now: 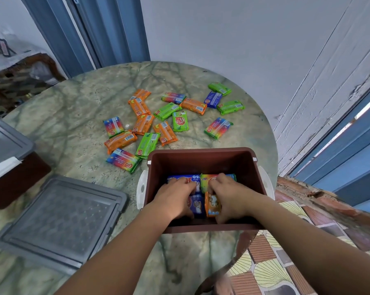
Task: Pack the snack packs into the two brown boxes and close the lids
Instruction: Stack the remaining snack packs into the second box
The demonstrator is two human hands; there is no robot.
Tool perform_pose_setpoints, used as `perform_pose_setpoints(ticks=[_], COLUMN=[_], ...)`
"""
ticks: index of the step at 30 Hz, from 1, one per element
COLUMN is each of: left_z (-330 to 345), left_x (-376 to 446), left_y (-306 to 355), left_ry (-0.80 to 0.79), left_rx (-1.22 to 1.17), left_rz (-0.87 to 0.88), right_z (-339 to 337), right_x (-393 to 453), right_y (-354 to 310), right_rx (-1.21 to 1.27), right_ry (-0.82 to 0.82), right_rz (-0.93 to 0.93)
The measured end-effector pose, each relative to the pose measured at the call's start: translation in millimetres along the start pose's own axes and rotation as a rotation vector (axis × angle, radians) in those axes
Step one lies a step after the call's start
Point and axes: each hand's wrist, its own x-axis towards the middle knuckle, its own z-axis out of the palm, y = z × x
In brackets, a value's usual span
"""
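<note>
Hands are seen inside an open brown box [203, 158], side by side, close together. The left hand [175, 195] is laid on blue packs [195, 206], with fingers bent over them. The right hand [228, 195] is curled around an orange pack [212, 205], next to a rainbow pack [207, 179] at the far side of the box. Loose packs [164, 120] in orange, green, blue and rainbow are spread on the table [73, 116], just past the box, away from the hands. A grey lid [60, 222] is lying flat to the left of the left arm. Another brown box [15, 175] with its lid [3, 143] on is seen further left, at the edge.
</note>
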Motion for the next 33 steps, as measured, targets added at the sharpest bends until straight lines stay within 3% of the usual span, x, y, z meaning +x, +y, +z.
perform_pose_setpoints(ticks=[6,8,12,15,19,24,28,33], left_z=[1.0,0.9,1.2,1.3,1.3,1.5,2.3,1.9], left_x=[1.6,2.1,2.0,2.2,2.8,2.3,2.6,2.1], left_y=[-0.1,-0.3,-0.5,-0.4,-0.2,-0.5,-0.9,-0.5], left_ry=[-0.002,-0.008,-0.004,0.005,0.0,0.008,0.022,0.013], left_rx=[0.026,0.018,0.027,0.024,0.024,0.02,0.023,0.025], left_rz=[0.004,0.002,0.012,0.016,0.019,0.025,0.032,0.032], right_z=[-26.2,-30.8,-24.2,-21.7,-20.6,-11.0,-8.5,-12.5], right_x=[-10.4,-11.6,-12.3,-14.1,-16.0,-10.9,-9.8,-4.7], right_y=[-8.3,-10.3,-10.6,-11.9,-3.5,-2.2,-5.1,-6.2], right_rx=[0.496,0.387,-0.014,-0.146,-0.227,-0.385,-0.321,-0.312], right_ry=[0.293,0.288,0.104,0.079,-0.105,-0.025,0.009,0.022], right_rz=[0.186,0.261,0.336,0.172,-0.027,-0.045,0.031,-0.03])
